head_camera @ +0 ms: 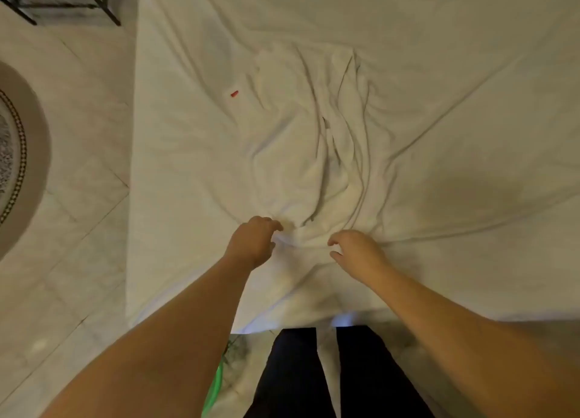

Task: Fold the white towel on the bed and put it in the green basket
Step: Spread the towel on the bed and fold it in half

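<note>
the white towel (pixel 314 153) lay crumpled in the middle of the bed (pixel 470 72), a long bunched heap running from 12 o'clock down to 6 o'clock, where its near end gathered into a knot of folds. my left hand (pixel 254 241) sat at 7 o'clock of that knot, fingers curled over the cloth. whether they had actually pinched it i cannot tell. my right hand (pixel 354 251) was at 5 o'clock of the knot, its thumb and forefinger parted with a gap between them, touching or just over the fabric and holding nothing that i could see.

to do this step well, i judged i should find the real hem, not a mid-fold ridge, take one corner in each hand, and draw them apart so the towel spread flat before any fold.

the towel looked thick, soft and nappy, with deep rounded creases. the sheet under it was thinner and smoother, pulled into long sharp wrinkles radiating from the heap. a small red thing (pixel 234 93) lay at 10 o'clock of the towel. the green basket (pixel 213 389) showed only as a bright curved rim on the pale tiled floor (pixel 78 260) at 7 o'clock, beside my left forearm.
</note>
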